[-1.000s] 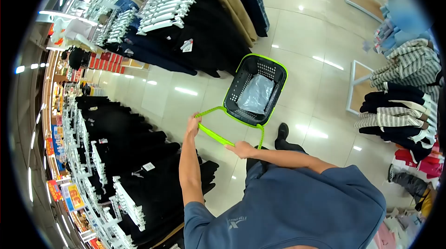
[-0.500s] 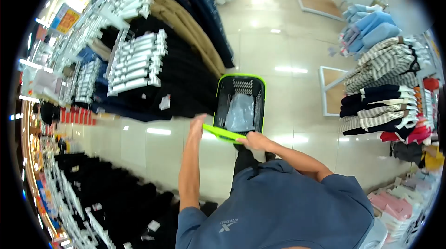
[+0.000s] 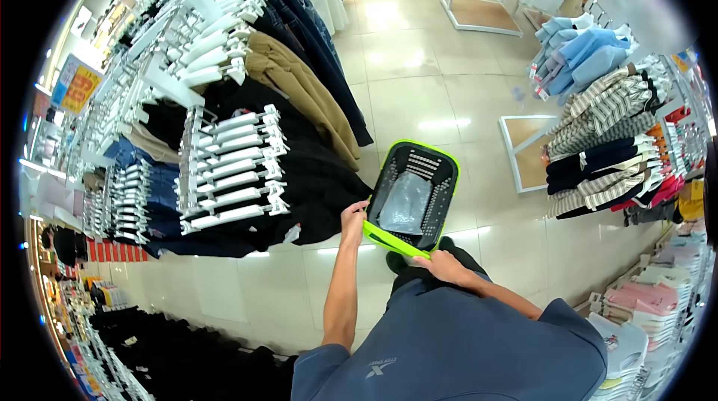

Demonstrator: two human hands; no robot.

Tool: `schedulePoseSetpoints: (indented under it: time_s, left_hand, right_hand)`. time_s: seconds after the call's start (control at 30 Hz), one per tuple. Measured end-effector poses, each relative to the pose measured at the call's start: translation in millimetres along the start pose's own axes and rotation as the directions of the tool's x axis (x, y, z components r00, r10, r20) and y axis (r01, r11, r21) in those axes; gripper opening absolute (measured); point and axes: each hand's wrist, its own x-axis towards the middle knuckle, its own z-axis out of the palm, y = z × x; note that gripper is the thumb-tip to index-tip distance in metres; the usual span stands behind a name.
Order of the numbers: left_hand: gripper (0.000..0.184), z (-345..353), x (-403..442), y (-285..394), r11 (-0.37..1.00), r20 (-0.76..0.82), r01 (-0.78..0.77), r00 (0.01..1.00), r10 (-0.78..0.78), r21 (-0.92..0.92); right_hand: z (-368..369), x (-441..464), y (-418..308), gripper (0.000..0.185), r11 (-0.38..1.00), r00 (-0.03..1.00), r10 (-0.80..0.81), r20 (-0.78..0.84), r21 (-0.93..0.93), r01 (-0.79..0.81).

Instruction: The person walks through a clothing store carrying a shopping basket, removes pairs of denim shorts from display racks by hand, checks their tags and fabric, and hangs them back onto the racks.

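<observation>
"Basket (image 3: 439, 195), where is it?"

"Just beside the black clothes (image 3: 321, 203), near a shoe (image 3: 395, 262), with a plastic bag (image 3: 405, 203) inside."

"And the hands?"

"The left hand (image 3: 354, 218) is clenched at one end of the green handle (image 3: 393, 241); the right hand (image 3: 449, 267) grips it near the other."

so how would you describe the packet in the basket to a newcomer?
Find the rack of dark and tan clothes on the left. Beside it is a black basket, its lime-green handle held by the left hand and right hand. The packet lies inside, pale, shiny and crinkled against black perforated walls.
</observation>
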Motion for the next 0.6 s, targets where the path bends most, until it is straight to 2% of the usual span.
schedulePoseSetpoints:
  time_s: [0.13,0.17,0.27,0.33,0.5,0.53,0.6]
  left_hand:
    - [0.044,29,41,17,0.999,0.007,-0.032,0.999,0.032,-0.027]
    - [0.044,33,49,19,0.998,-0.012,-0.025,1.0,0.025,-0.05]
    - [0.043,51,53,33,0.989,-0.086,-0.009,0.996,-0.004,-0.15]
    - [0.041,54,58,31,0.99,-0.129,-0.016,0.992,-0.002,-0.14]
    - [0.037,80,57,28,0.966,-0.212,-0.039,0.977,-0.016,-0.255]
    - [0.036,88,63,23,0.962,-0.222,-0.045,0.975,-0.017,-0.27]
    - [0.035,110,79,13,0.949,-0.248,-0.07,0.969,-0.009,-0.307]
  right_hand:
    - [-36,16,-10,0.07,0.996,0.997,0.067,-0.031,0.062,-0.065]
    - [-42,27,-3,0.07,0.999,0.994,0.05,-0.1,-0.017,-0.052]
    - [-81,50,7,0.069,0.994,0.987,-0.092,-0.131,-0.063,0.085]
    - [-101,66,15,0.071,0.988,0.99,-0.122,-0.066,-0.101,0.115]
    - [-165,96,36,0.076,0.953,0.975,-0.206,0.088,-0.209,0.221]
    - [-186,101,36,0.076,0.943,0.972,-0.184,0.145,-0.253,0.216]
    - [-221,117,50,0.076,0.923,0.965,-0.218,0.144,-0.292,0.252]
